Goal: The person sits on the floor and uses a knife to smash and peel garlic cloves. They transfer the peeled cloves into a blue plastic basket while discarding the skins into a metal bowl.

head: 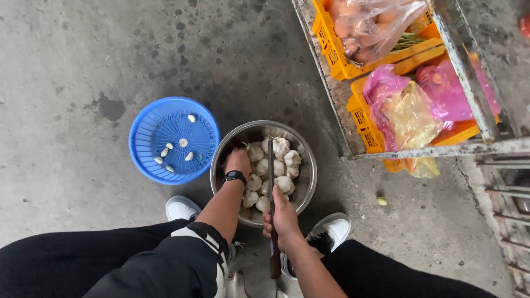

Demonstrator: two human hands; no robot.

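Left hand point(238, 161): fingers reach down among the white garlic bulbs point(274, 168) in the round stainless-steel bowl point(307, 182); whether they grip a bulb cannot be told. Black wristwatch point(236, 176) on that wrist, forearm coming from lower left.

Right hand point(283, 218): fingers closed around the handle of one long dark-bladed knife point(272, 171). The blade runs up over the bowl and across the bulbs; the wooden handle end points back toward the person.

Bowl on the concrete floor point(83, 60), between two white sneakers point(182, 208). About a dozen bulbs in it; exact count hidden by hand and blade.

Just left of the bowl: one round blue plastic sieve basket point(144, 132), holding about seven loose pale garlic cloves point(183, 142).

Upper right: rusted metal rack point(441, 150) carrying two orange plastic crates point(334, 52). The upper crate holds a clear bag of pale round produce point(364, 25); the lower holds two pink bags point(381, 85) and one yellow bag point(411, 118).
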